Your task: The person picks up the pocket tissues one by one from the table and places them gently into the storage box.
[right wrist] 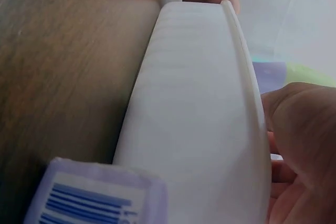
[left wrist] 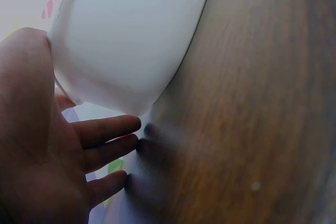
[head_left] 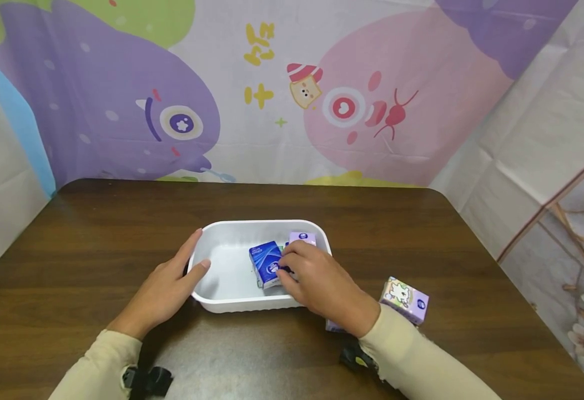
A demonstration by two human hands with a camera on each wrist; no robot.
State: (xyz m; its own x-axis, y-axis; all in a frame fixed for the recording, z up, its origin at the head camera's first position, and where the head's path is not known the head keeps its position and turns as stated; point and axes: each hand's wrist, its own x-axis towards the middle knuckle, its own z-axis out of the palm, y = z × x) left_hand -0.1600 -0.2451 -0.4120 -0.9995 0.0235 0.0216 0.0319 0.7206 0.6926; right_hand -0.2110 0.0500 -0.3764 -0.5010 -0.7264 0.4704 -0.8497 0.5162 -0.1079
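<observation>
A white plastic basin [head_left: 222, 266] stands on the table. My left hand [head_left: 164, 289] holds its left end, thumb over the rim and index finger along the outside; in the left wrist view the other fingers [left wrist: 107, 153] stretch out below the basin. Inside the basin, my right hand [head_left: 317, 278] pinches the right edge of a blue tissue pack [head_left: 264, 258], which lies at a slant. Behind those fingers a purple tissue pack [head_left: 302, 239] sits at the basin's back right. Whatever lies under the right hand is hidden.
Right of the basin, a purple tissue pack with a cartoon animal [head_left: 404, 300] lies on the brown table [head_left: 252, 355]. Another purple pack [head_left: 333, 326] shows partly under my right wrist, close to the basin's wall. A cartoon-printed cloth [head_left: 262, 139] hangs behind the table.
</observation>
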